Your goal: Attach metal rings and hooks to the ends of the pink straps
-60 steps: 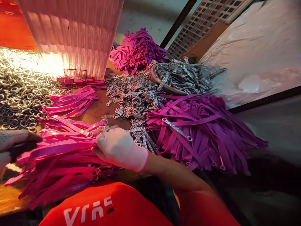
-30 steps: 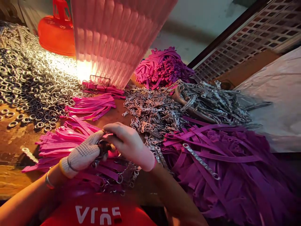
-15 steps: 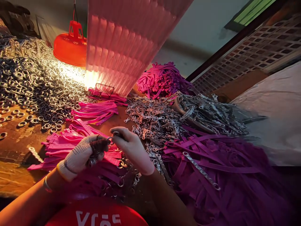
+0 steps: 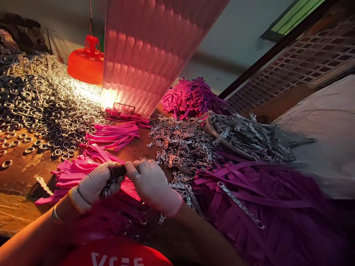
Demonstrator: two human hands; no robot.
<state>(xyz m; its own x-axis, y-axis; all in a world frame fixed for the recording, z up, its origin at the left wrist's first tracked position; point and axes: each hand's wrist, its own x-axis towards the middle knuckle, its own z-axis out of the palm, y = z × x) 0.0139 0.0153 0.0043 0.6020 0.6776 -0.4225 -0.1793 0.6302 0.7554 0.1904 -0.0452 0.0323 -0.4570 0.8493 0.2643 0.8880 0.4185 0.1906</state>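
Observation:
My left hand (image 4: 95,184), in a dotted work glove with dark fingertips, is closed around several metal rings (image 4: 107,191) that show below its fingers. My right hand (image 4: 154,184), in a pale glove, has its thumb and fingers pinched against the left fingertips. Whatever lies between the two hands' fingertips is hidden. Beneath both hands spreads a bundle of pink straps (image 4: 69,175). To the right of my right hand lie small metal chain links (image 4: 183,142) in a heap.
A big pile of metal rings (image 4: 36,99) covers the left under a red lamp (image 4: 85,66). A translucent ribbed sheet (image 4: 146,48) stands beside the lamp. Purple straps (image 4: 266,207) fill the right, with a braided metal piece (image 4: 241,205) on top. More straps (image 4: 194,96) are heaped behind.
My right hand has moved slightly down and left, its fingers curling closer over the left fingertips. The ring seen between the fingertips before is now covered. The view has tilted slightly.

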